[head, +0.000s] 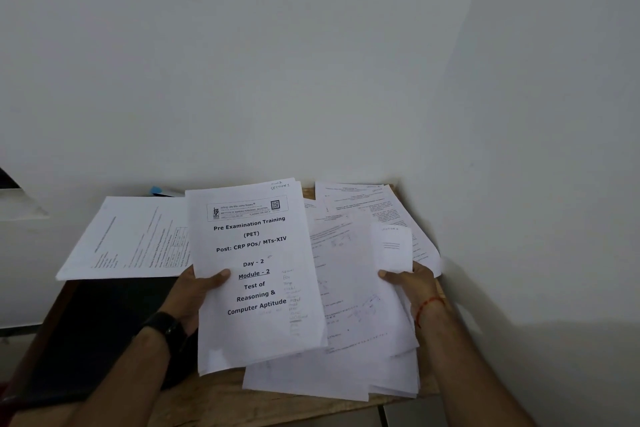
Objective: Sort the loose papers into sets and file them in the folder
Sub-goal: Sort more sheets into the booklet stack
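Left hand (199, 291) grips a stapled-looking set of papers (256, 274) by its left edge, thumb on the front and fingers behind. The set is raised and tilted toward the camera. Its cover reads "Pre Examination Training (PET)... Day - 2, Module - 2, Test of Reasoning & Computer Aptitude", with "SECTION 1" handwritten at the top corner.

Right hand (414, 284) pinches sheets at the right side of the loose pile (346, 374), thumb on top and fingers underneath. A smaller sheet (391, 246) stands up just above that thumb; can't tell whether it's in the grip.

The loose pile is fanned messily over the right half of the wooden surface (225, 399), reaching back to the wall corner. A separate stack (128, 239) lies flat at back left, print sideways. The dark folder (104, 333) lies flat at front left, partly under that stack and under the left forearm.

There's a black watch (166, 326) on the left wrist and a red thread (427, 305) on the right. A blue-edged item (157, 190) peeks out behind the left stack.
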